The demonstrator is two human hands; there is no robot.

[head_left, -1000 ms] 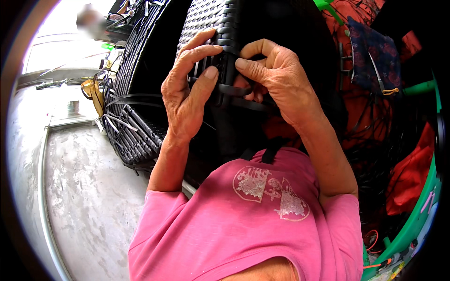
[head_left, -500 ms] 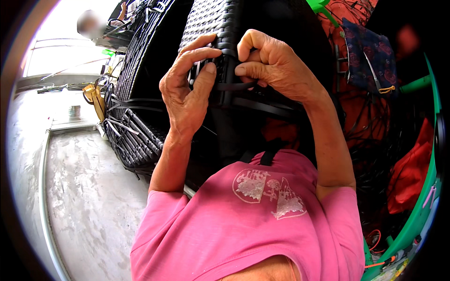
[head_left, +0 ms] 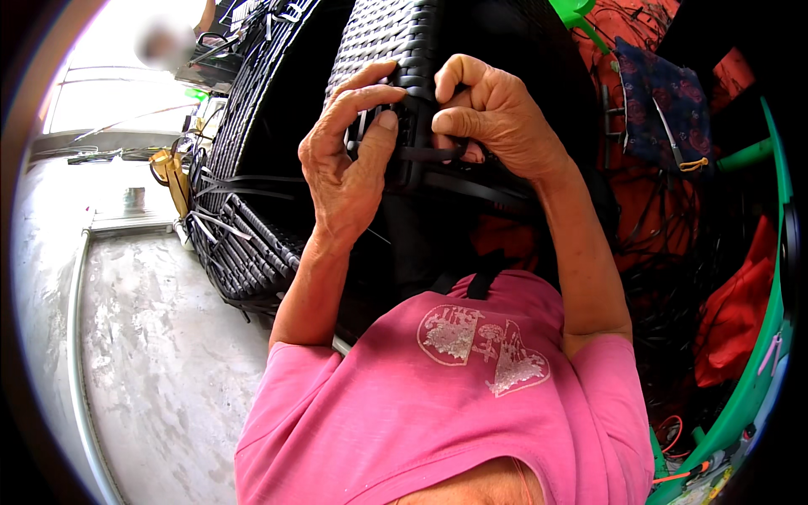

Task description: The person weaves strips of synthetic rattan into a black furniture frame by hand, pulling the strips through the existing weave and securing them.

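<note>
A black piece woven from flat plastic strips (head_left: 383, 38) reaches down from the top middle, with a darker end between my hands. On the left side of that end lies my left hand (head_left: 347, 168), its thumb and bent fingers gripping the weave. To the right, my right hand (head_left: 497, 118) is closed in a pinch beside the edge. A dark strip (head_left: 429, 155) runs from the end toward its fingers. The strip's tip, and the exact spot where the fingers hold it, are hidden in shadow.
At left is a larger black woven frame (head_left: 231, 160) with loose strip ends, beside a yellow bag (head_left: 172, 175). A dark patterned cloth (head_left: 644, 93) carries a long metal tool (head_left: 667, 126) with a yellow loop. A red cloth (head_left: 736, 311) lies right, within a green rim (head_left: 776, 278).
Both hands and the woven piece have shifted slightly to the right in the picture. My right fingers have turned a little; both hands keep their grips.
</note>
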